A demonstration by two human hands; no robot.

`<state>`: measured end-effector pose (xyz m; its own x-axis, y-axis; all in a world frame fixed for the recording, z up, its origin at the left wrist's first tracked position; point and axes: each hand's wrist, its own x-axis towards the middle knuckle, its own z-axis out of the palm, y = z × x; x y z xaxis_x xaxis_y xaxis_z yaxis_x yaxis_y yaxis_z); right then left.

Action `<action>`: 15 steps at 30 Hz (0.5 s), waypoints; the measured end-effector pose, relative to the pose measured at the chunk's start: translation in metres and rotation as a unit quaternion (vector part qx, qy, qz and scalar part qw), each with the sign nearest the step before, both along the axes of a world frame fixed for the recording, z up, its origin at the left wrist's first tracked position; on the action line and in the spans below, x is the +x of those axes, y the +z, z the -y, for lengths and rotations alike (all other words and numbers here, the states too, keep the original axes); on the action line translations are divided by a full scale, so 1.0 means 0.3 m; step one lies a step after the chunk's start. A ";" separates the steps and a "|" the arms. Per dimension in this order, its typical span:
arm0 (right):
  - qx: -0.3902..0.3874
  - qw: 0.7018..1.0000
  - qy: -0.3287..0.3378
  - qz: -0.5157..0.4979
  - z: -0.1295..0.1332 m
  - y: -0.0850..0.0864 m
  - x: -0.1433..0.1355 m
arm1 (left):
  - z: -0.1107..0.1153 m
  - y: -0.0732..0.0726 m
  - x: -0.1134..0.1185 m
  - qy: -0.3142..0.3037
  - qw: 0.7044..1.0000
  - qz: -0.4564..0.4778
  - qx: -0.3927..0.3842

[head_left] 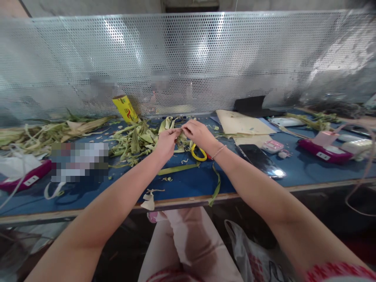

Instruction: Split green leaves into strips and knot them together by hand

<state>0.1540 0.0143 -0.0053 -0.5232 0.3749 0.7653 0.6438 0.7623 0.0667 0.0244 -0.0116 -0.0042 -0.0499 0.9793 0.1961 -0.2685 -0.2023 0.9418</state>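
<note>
Blue bench (182, 184) strewn with green husks (132, 139) at centre and far left; yellow scissors (198, 153) mid-bench, dark phone (260, 159) and cardboard sheet (241, 123) right, pink scale (324, 150) far right.

two bare forearms, no sleeves to the wrist. left hand (167, 141) bare, no rings seen. right hand (198, 133) bare too, thin pale bracelet (219, 151) round the wrist. red patterned short sleeve (337, 271) at right upper arm, bottom edge of view. pale pink trousers (188, 243) on the lap, darker damp-looking patch on one leg.
</note>
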 end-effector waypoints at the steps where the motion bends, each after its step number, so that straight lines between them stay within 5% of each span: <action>1: -0.009 0.999 0.013 -0.033 -0.003 -0.004 -0.003 | 0.000 0.002 -0.001 -0.004 1.000 0.005 0.004; 6: -0.044 0.991 0.048 -0.117 -0.007 -0.014 -0.012 | 0.001 0.008 -0.010 -0.042 0.998 0.056 0.001; 11: -0.048 0.988 0.059 -0.132 -0.011 -0.014 -0.010 | 0.002 0.000 -0.014 -0.121 0.993 -0.002 -0.004; 15: -0.061 0.991 0.026 -0.113 -0.007 -0.005 -0.004 | -0.006 -0.012 -0.010 -0.080 0.994 -0.052 0.043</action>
